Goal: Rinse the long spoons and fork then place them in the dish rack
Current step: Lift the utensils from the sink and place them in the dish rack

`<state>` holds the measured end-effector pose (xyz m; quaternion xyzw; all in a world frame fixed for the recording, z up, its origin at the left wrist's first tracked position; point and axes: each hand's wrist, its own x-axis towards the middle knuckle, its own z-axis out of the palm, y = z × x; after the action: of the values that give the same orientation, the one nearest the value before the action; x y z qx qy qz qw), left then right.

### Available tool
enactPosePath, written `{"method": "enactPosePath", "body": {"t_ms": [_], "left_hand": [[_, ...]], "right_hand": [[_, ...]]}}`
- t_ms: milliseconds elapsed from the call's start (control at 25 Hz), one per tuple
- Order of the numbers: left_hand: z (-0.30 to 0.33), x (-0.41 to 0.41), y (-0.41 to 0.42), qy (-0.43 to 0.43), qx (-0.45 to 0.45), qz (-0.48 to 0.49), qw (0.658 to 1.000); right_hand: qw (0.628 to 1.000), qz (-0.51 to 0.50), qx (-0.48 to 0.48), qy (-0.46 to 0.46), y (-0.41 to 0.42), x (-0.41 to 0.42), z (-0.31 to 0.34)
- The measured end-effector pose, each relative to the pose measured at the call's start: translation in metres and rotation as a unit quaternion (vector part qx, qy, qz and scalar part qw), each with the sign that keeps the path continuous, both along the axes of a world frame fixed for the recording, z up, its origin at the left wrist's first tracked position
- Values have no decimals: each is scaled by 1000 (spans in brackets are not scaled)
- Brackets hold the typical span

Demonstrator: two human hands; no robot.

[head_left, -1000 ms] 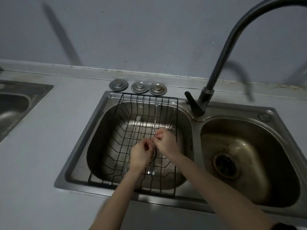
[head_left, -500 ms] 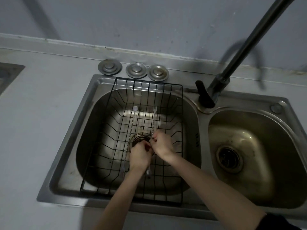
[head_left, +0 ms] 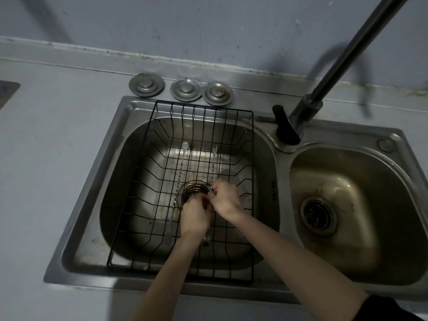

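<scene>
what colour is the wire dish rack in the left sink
Black; the dish rack shows best in the head view.

Both hands, left [head_left: 194, 216] and right [head_left: 225, 198], pinch long twisted steel fork [head_left: 212, 165] over black wire dish rack [head_left: 252, 181]; second long twisted steel utensil [head_left: 179, 179] lies in rack.

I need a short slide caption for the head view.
Both hands hold a long utensil over the black rack in the left sink basin.

Faucet [head_left: 342, 63] spout beyond top edge
</scene>
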<state>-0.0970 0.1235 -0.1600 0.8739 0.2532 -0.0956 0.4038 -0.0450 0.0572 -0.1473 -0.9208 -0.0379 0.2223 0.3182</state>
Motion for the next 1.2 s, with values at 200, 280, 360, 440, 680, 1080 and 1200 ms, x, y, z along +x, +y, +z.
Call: {"method": "enactPosePath", "body": {"t_ms": [200, 280, 360, 440, 680, 1080, 1200], "left_hand": [[1, -1, -1, 4, 19, -14, 1000], [3, 0, -1, 5, 28, -22, 999], [4, 0, -1, 2, 40, -30, 999], [4, 0, -1, 4, 44, -33, 998], [1, 0, 1, 1, 41, -39, 998], [14, 12, 14, 89, 38, -118, 988], [36, 17, 18, 119, 52, -193, 973]], "right_hand": [[1000, -2, -6, 6, 1, 0, -1], [1000, -2, -9, 9, 1, 0, 0], [1000, -2, -13, 10, 1, 0, 1], [1000, -2, -18, 12, 1, 0, 4], [999, 14, -42, 18, 2, -2, 10], [977, 165, -117, 72, 1, 2, 47], [971, 197, -102, 90, -9, 12, 63]]}}
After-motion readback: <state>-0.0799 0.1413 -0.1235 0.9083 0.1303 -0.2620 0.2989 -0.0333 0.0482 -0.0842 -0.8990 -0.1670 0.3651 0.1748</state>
